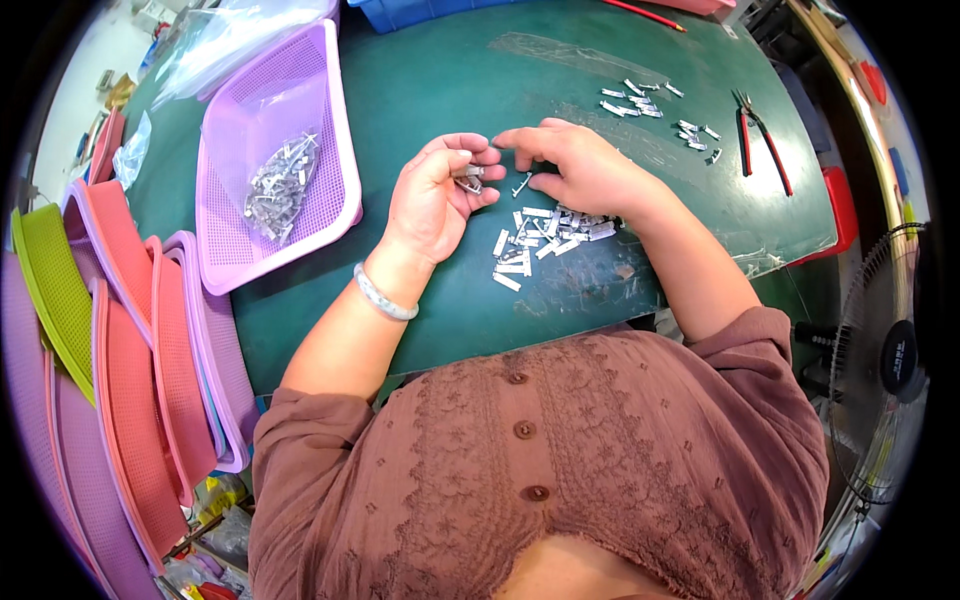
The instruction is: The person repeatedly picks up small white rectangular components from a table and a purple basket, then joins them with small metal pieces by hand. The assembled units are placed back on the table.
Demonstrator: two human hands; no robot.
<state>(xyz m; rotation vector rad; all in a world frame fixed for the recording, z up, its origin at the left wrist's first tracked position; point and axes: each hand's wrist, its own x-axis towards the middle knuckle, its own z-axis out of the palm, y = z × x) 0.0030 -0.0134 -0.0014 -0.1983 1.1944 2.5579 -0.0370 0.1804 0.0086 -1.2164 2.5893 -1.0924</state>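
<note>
My left hand (437, 190) is half curled, palm up, around a few small silvery metal clips (470, 180) near its fingertips. Its wrist wears a pale bangle (383, 294). Facing it, my right hand (575, 165) has its index finger stretched toward the left fingertips, thumb apart from it. One slim metal piece (521, 184) is just by the right thumb tip; whether the thumb touches it I cannot tell. Below the right hand, a loose pile of similar metal clips (568, 245) lies on the green tabletop (440, 325), partly under that hand.
At the left stands a purple mesh basket (350, 200) with a clear bag of metal parts (283, 190). Stacked colored baskets (140, 400) lean beside the table. Small clip groups (632, 100) lie farther back, near red-handled pliers (762, 150). A fan (880, 350) stands at right.
</note>
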